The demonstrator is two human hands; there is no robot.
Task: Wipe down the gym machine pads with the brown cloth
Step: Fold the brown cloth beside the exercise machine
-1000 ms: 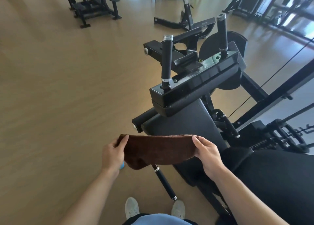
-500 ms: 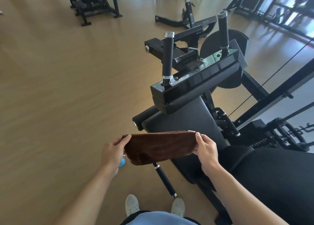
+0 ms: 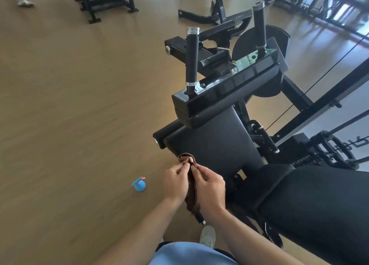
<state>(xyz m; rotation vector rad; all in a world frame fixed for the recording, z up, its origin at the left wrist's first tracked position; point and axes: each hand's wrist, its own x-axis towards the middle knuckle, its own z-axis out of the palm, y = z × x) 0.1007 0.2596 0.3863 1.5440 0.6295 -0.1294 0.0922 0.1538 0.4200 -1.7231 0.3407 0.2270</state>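
The brown cloth (image 3: 191,186) hangs folded in half between my two hands, its top fold sticking up above my fingers. My left hand (image 3: 174,181) pinches its left side and my right hand (image 3: 209,186) pinches its right side, the hands close together. They hover just in front of the near edge of the black textured seat pad (image 3: 215,144). A second black pad (image 3: 229,106) with two upright handles sits above the seat pad's far end. A large black pad (image 3: 319,204) lies at the lower right.
A small blue object (image 3: 139,184) lies on the wooden floor left of my hands. A short black handle (image 3: 199,218) juts out below the cloth. My shoe (image 3: 208,235) is underneath. Other black gym machines (image 3: 103,0) stand at the far end. Cables and frame bars run on the right.
My hands came together, folding the spread cloth in half so it now hangs vertically. The blue object on the floor, earlier hidden behind my left hand, now shows.
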